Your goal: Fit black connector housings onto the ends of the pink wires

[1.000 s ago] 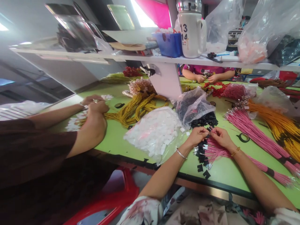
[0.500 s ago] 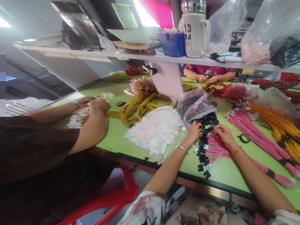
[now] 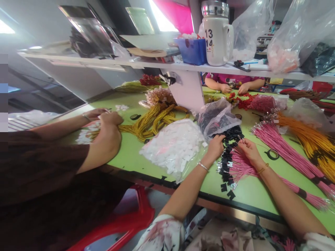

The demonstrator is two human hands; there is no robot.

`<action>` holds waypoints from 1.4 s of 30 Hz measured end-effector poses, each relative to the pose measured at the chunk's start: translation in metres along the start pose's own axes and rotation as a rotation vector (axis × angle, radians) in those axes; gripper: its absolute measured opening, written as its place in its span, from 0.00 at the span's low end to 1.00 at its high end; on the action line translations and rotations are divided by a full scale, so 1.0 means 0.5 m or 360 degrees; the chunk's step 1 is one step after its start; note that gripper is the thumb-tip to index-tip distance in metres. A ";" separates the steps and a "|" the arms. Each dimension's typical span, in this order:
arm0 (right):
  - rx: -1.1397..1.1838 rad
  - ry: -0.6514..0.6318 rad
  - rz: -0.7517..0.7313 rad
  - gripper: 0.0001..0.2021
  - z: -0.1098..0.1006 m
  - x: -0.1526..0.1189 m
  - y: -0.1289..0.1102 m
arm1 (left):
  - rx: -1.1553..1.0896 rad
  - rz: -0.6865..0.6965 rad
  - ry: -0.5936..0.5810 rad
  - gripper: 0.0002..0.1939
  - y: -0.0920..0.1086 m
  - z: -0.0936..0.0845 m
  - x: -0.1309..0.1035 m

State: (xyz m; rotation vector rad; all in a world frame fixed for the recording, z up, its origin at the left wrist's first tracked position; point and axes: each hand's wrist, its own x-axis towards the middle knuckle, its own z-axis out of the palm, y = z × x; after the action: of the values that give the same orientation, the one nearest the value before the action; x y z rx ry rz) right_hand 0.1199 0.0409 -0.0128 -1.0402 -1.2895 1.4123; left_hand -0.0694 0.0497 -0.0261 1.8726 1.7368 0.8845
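My left hand (image 3: 216, 147) is at the edge of a heap of black plastic connector housings (image 3: 232, 133), its fingers bent together; what lies between them is hidden. My right hand (image 3: 250, 150) pinches the end of a pink wire, whose metal tip shows above the fingertips. Beneath that hand a bundle of pink wires (image 3: 242, 164) spreads over the green table, with loose black housings along its left side. An open plastic bag (image 3: 218, 116) lies behind the heap. Left of my left hand rests a clear bag of white connector housings (image 3: 172, 146).
At left a co-worker's hands (image 3: 111, 116) handle white-ended yellow wires (image 3: 154, 122); another person's hands (image 3: 244, 88) work across the table. More pink wires (image 3: 288, 150), orange wires (image 3: 311, 143) and a black tape roll (image 3: 273, 154) lie to the right. A shelf (image 3: 146, 63) bearing a mug (image 3: 216, 38) spans above.
My left hand has shifted very slightly at the black heap, and my right hand stays nearly in place with the wire. The hands of the person across have moved apart.
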 end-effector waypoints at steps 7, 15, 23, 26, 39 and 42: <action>-0.0064 -0.0012 0.0002 0.18 -0.005 0.003 0.013 | -0.1728 -0.0508 -0.0359 0.14 0.038 0.002 -0.014; -0.0125 0.0048 0.0004 0.18 0.001 -0.003 -0.003 | -0.2004 -0.0637 -0.0459 0.11 0.048 -0.013 -0.026; -0.0196 -0.0029 0.0016 0.17 -0.005 -0.002 -0.004 | -0.1921 -0.0568 -0.0459 0.11 0.047 -0.013 -0.028; -0.0263 -0.0049 -0.0009 0.16 -0.009 0.000 -0.001 | -0.1802 -0.0469 -0.0385 0.11 0.044 -0.007 -0.028; -0.0468 0.0014 -0.0127 0.18 -0.006 0.005 0.018 | -0.1554 -0.0334 -0.0251 0.08 0.056 0.024 -0.037; -0.0492 -0.0039 -0.0146 0.16 -0.008 0.006 0.019 | -0.1580 -0.0381 -0.0238 0.08 0.058 0.024 -0.036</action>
State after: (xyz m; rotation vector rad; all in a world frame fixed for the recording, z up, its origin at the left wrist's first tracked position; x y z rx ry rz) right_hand 0.1225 0.0443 -0.0225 -1.1521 -1.5878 1.1836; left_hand -0.0405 0.0296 -0.0171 1.0140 1.0600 1.1683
